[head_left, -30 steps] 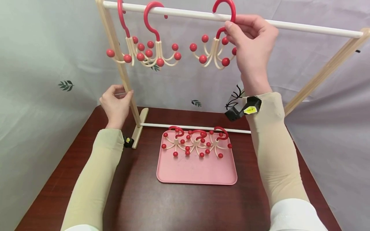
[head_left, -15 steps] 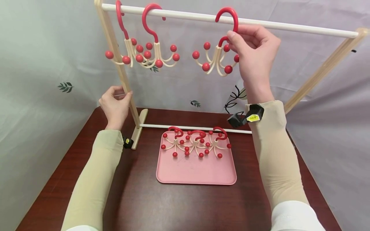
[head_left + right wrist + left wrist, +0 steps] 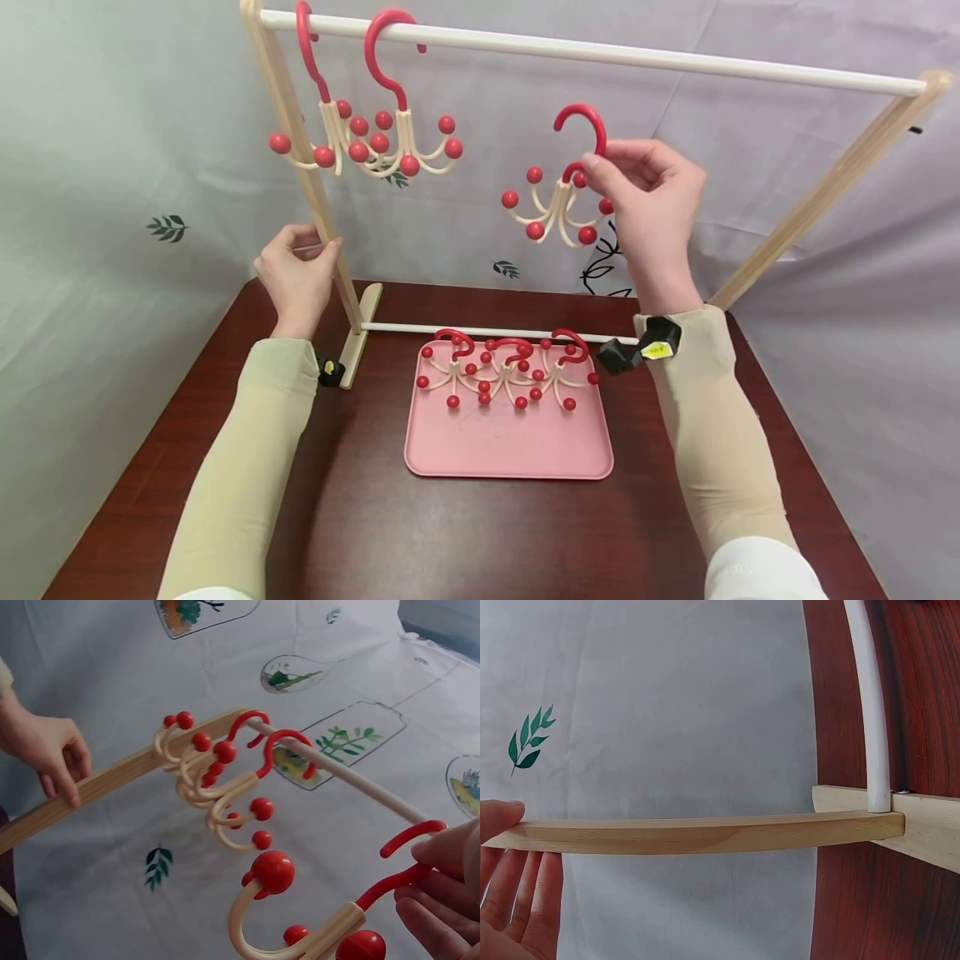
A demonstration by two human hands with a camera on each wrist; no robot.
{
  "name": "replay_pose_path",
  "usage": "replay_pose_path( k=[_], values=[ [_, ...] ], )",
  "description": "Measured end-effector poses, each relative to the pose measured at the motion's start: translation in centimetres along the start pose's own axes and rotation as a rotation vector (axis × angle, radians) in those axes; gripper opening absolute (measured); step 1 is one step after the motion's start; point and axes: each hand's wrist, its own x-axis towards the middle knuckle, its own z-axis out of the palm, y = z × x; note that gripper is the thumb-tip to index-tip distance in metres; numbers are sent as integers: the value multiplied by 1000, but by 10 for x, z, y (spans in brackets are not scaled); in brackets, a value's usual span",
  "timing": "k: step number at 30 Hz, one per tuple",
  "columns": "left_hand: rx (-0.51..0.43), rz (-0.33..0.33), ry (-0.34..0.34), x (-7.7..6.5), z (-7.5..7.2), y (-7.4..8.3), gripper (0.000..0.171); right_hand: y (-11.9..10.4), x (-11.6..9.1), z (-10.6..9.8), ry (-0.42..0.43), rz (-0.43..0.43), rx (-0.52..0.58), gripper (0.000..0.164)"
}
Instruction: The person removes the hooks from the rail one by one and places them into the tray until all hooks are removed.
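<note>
My right hand (image 3: 652, 192) pinches the red hook of a multi-arm hanger (image 3: 558, 212) between thumb and fingers. This hanger has cream arms tipped with red balls and is held below the white top rail (image 3: 600, 52), apart from it. My left hand (image 3: 296, 271) grips the left wooden post (image 3: 318, 200) of the rack; in the left wrist view the thumb lies on one face of the post (image 3: 705, 835) and the fingers on the other. Two similar hangers (image 3: 405, 133) hang by their red hooks near the rail's left end.
A pink tray (image 3: 510, 454) on the dark red table (image 3: 465, 533) bears three more hangers (image 3: 506, 375) in a row. Behind the tray runs the rack's white lower bar (image 3: 397, 327). The right wooden post (image 3: 832, 192) stands at the far side, before a pale cloth backdrop.
My right hand has lowered the hanger, bringing its hook from the height of the top rail to well below it. My left hand keeps its grip on the post.
</note>
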Motion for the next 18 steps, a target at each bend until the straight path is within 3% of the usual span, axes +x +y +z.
replay_pose_path(
  k=[4,18],
  values=[
    [3,1,4,0,0,0,25,18,-9,-4,-28,-8,-45,25],
    [7,4,6,0,0,1,26,51,-54,-7,-154,-17,-157,22]
  ],
)
